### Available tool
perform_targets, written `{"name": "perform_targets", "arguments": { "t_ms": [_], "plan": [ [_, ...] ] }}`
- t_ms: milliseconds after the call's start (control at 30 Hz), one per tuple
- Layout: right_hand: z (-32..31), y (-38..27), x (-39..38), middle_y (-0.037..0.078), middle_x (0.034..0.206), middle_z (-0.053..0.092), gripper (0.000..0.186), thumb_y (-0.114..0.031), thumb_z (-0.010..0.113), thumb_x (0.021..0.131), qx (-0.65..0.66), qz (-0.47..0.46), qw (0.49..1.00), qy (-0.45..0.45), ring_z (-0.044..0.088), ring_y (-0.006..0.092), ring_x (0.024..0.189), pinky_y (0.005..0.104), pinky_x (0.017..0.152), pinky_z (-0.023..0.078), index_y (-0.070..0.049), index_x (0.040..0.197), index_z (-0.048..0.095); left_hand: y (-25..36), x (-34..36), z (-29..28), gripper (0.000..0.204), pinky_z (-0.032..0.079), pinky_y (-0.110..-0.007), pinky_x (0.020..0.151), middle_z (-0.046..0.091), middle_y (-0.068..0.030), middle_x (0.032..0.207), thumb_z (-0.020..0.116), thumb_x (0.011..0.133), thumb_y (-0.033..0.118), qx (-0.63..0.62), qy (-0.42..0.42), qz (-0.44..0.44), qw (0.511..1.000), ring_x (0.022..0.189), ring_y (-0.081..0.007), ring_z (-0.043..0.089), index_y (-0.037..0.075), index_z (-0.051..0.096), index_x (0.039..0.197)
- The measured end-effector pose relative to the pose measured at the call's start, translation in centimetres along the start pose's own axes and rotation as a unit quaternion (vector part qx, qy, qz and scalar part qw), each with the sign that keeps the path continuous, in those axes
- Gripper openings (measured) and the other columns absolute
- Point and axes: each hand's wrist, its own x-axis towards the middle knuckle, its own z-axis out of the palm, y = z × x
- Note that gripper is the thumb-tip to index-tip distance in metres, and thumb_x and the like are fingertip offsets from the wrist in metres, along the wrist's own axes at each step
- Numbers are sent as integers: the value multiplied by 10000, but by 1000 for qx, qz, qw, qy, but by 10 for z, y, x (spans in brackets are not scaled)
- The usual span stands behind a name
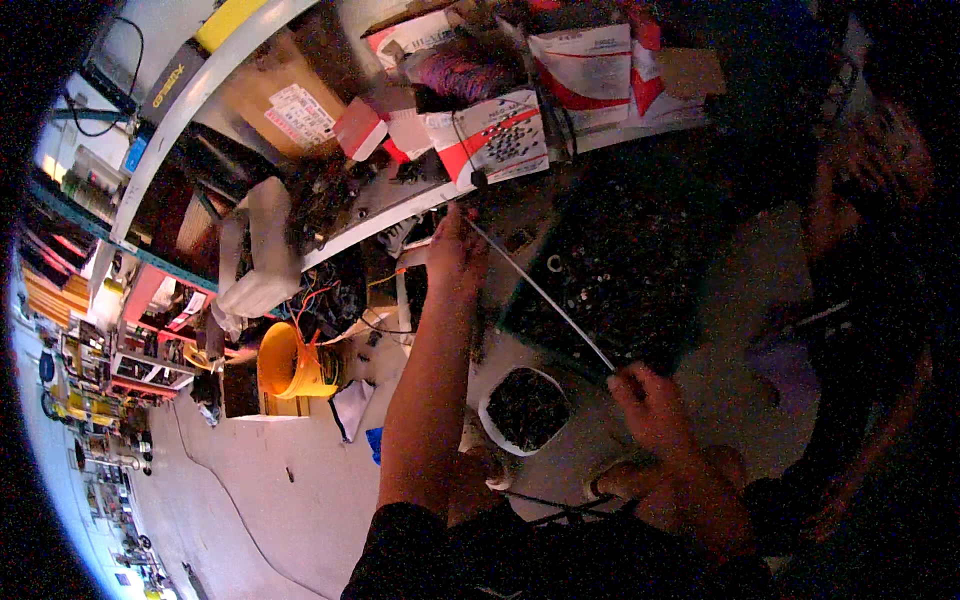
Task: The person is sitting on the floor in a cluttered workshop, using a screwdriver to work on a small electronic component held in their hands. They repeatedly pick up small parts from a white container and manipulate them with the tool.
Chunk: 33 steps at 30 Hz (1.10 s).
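Note:
A thin, pale, straight rod (540, 288) runs slantwise between my two hands; whether it is metal or plastic I cannot tell. My left hand (456, 248), reaching far forward by the shelf edge, is closed at the rod's upper end. Nearer me, my right hand (645, 400) has its fingers closed around the lower end. Below the rod lies a dark green bin (516, 322) holding many small loose parts, dim in the shadow. A white bucket (486, 420) with dark bits in it stands on the floor between my forearms.
Ahead, a shelf edge (375, 228) carries red-and-white boxes (500, 140) and a brown carton (285, 95). A yellow bucket (280, 362) and tangled wires (318, 298) are left of my left arm. Another person (850, 250) sits close on the right, mostly in darkness.

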Motion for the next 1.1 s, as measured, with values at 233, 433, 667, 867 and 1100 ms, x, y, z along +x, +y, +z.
{"name": "perform_targets", "arguments": {
  "t_ms": [233,433,667,867,1100],
  "plan": [
    [14,11,0,160,883,609,365,-389,470,957,1,65,998,-10,591,346,811,431,717,457,-35,1021,532,-50,26,68,299,319,-302,422,512,-52,651,563,923,361,108,-1,-86,990,457,-174,413,66,599,952],
    [21,22,16,126,774,564,366,-389,453,968,67,32,997,26,525,264,688,405,638,427,-34,985,536,-70,45,84,251,492,-364,552,603,-101,801,556,929,276,126,-3,-70,990,641,-232,583,38,597,1000],
    [21,23,22,136,772,566,358,-371,438,974,51,18,997,59,543,285,685,419,635,430,-27,999,533,-82,60,94,264,461,-300,544,590,-69,846,647,855,212,166,-1,-28,986,685,-181,559,45,599,1054],
    [23,7,28,156,782,572,346,-364,439,969,49,-5,998,50,561,323,700,441,645,433,-30,989,528,-60,93,60,296,418,-303,476,556,-42,739,651,854,277,182,-70,-45,980,573,-171,520,50,611,1040],
    [20,8,29,147,720,558,349,-361,444,967,56,14,996,63,536,301,632,426,602,421,-25,953,538,-58,25,124,331,419,-320,482,561,-44,719,664,848,324,164,-15,-89,982,560,-181,521,59,622,1041]
  ]
}}
